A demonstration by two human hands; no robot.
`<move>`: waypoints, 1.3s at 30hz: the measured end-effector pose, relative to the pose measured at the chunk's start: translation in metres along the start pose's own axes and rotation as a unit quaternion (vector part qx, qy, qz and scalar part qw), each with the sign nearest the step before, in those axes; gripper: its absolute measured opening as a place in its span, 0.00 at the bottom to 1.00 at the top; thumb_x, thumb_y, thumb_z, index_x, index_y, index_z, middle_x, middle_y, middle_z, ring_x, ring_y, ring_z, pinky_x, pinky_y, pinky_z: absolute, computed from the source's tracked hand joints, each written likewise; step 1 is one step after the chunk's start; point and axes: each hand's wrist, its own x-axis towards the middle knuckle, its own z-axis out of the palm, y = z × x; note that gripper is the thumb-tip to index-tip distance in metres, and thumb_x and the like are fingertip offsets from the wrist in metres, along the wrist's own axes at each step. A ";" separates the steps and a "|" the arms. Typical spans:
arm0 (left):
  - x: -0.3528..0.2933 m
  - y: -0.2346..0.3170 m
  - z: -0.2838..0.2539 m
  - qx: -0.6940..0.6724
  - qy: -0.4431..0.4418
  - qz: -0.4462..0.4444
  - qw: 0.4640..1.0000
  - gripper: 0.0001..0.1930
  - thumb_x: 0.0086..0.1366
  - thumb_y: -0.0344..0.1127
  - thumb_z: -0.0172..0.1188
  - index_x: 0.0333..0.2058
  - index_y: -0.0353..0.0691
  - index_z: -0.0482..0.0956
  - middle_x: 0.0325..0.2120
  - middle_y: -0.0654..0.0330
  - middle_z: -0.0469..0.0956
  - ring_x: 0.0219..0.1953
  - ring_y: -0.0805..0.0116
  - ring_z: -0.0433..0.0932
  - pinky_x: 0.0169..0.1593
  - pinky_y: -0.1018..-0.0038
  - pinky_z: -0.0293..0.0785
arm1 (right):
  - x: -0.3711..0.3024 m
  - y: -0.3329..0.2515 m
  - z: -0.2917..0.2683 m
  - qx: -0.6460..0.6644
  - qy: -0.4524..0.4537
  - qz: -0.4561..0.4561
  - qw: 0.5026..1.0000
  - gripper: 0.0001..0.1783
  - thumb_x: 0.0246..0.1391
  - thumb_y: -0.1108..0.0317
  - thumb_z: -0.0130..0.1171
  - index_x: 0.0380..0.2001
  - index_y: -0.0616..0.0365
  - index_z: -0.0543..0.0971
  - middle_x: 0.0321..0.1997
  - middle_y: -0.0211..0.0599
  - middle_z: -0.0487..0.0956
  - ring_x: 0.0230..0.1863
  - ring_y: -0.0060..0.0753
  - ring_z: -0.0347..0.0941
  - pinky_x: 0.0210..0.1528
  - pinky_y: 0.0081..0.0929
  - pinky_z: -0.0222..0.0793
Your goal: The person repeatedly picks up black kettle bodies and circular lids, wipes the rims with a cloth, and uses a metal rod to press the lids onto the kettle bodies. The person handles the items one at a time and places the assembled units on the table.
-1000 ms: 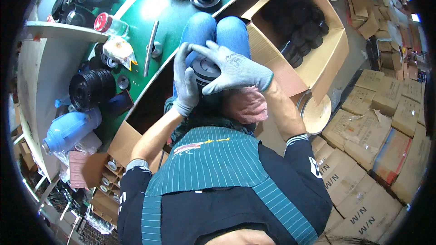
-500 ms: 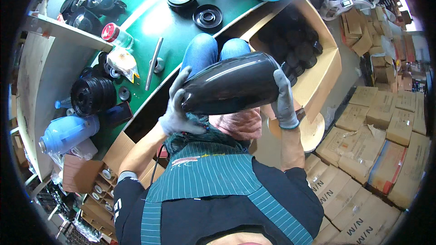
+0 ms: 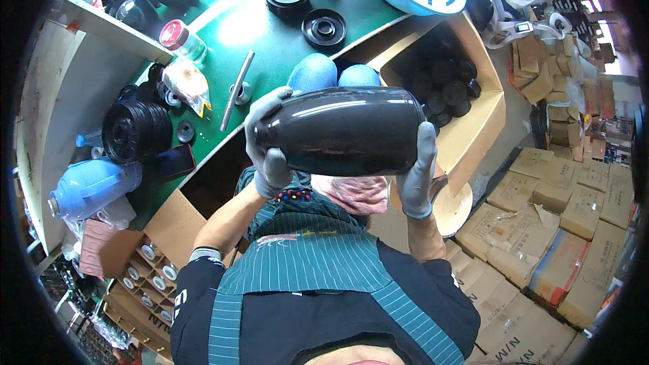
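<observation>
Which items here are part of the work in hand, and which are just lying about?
In hand: dark glossy cylinder, held sideways between gloved left hand and gloved right hand.

Lying about: metal rod, black round lids, blue jug, red-capped jar, open carton of black parts, sealed cardboard boxes.

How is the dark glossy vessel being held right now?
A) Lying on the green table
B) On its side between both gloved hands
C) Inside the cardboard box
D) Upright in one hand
B: the dark vessel lies sideways, left hand at one end, right hand at the other.
</observation>
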 end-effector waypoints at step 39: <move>0.008 -0.062 -0.013 0.005 -0.086 -0.111 0.990 0.35 0.84 0.59 0.38 0.70 0.33 0.70 0.61 0.49 0.78 0.62 0.60 0.78 0.69 0.63 0.69 | 0.037 0.116 0.090 0.308 -0.121 0.081 0.940 0.47 0.80 0.33 0.26 0.56 0.62 0.84 0.56 0.40 0.86 0.55 0.33 0.81 0.67 0.33 0.70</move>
